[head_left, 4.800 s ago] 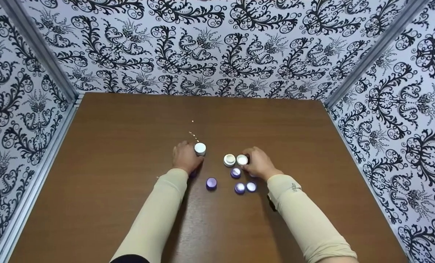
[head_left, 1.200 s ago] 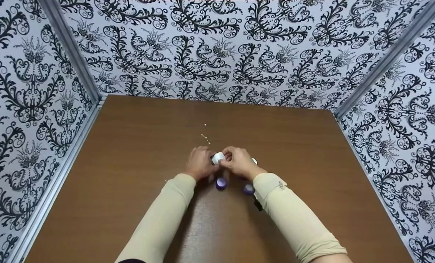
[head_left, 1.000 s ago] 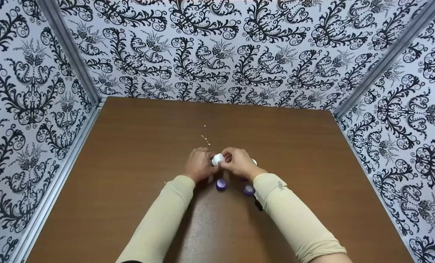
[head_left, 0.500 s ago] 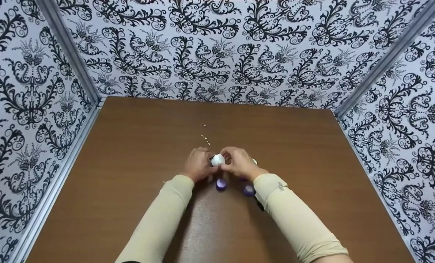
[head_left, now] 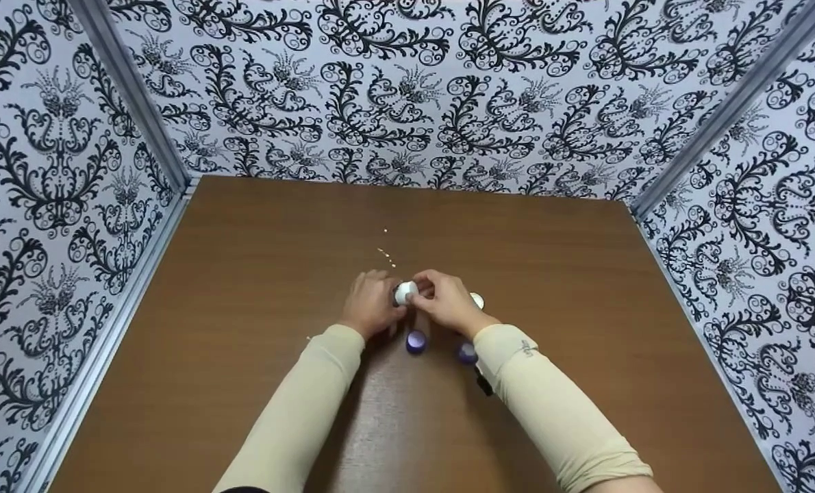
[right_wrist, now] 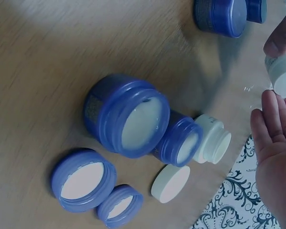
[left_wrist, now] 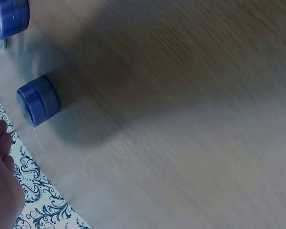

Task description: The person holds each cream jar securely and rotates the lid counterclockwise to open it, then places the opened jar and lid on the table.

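Observation:
My left hand (head_left: 372, 301) grips a small jar with a white lid (head_left: 406, 294) just above the table. From the other side my right hand (head_left: 445, 298) pinches the lid between thumb and fingers. In the right wrist view, the right-hand fingers (right_wrist: 271, 119) lie against this white jar (right_wrist: 282, 76). Beneath my right forearm stand a large open purple jar (right_wrist: 143, 124), a smaller open purple jar (right_wrist: 185, 148) and an open white jar (right_wrist: 212, 138), with pale cream visible in the purple ones.
Two purple lids (right_wrist: 86, 179) and a white lid (right_wrist: 170, 183) lie insides up near the open jars. A lidded purple jar (head_left: 416, 342) stands in front of my hands, another beside it. White specks (head_left: 387, 257) mark the brown table (head_left: 298, 239); patterned walls enclose it.
My right hand has left the white lid by the open jar and moved left to the jar in my left hand. Over the last second its fingers shifted slightly on that jar's lid.

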Demonstrator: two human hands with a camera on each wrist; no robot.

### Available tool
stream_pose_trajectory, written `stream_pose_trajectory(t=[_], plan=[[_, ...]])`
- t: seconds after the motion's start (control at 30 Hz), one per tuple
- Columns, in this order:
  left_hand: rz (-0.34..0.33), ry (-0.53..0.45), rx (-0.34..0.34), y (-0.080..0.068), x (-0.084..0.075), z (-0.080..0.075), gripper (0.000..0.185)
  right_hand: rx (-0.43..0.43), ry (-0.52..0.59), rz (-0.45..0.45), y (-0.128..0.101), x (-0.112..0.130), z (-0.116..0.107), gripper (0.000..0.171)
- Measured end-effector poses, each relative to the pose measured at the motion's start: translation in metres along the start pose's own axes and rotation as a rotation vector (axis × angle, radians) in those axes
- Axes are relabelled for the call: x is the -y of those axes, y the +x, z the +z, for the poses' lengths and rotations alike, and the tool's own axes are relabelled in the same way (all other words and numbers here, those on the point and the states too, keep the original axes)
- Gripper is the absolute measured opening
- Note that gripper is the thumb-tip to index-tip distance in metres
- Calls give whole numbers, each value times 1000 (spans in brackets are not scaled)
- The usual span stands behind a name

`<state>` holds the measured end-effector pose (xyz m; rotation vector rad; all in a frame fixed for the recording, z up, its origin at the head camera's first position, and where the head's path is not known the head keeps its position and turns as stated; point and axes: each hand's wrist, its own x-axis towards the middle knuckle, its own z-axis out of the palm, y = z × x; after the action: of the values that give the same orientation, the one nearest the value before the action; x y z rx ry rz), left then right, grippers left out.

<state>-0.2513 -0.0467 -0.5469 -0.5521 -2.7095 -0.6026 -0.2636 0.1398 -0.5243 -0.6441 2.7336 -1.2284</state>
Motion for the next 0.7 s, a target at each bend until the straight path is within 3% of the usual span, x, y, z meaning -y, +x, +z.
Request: stream_pose_trajectory(t=[0.17, 0.7], plan=[[1, 15, 10, -2, 0, 1, 35, 20, -40, 23, -1, 0, 2, 30], [3, 8, 52, 2, -1, -1, 34, 25, 71, 20, 2, -2, 3, 40]])
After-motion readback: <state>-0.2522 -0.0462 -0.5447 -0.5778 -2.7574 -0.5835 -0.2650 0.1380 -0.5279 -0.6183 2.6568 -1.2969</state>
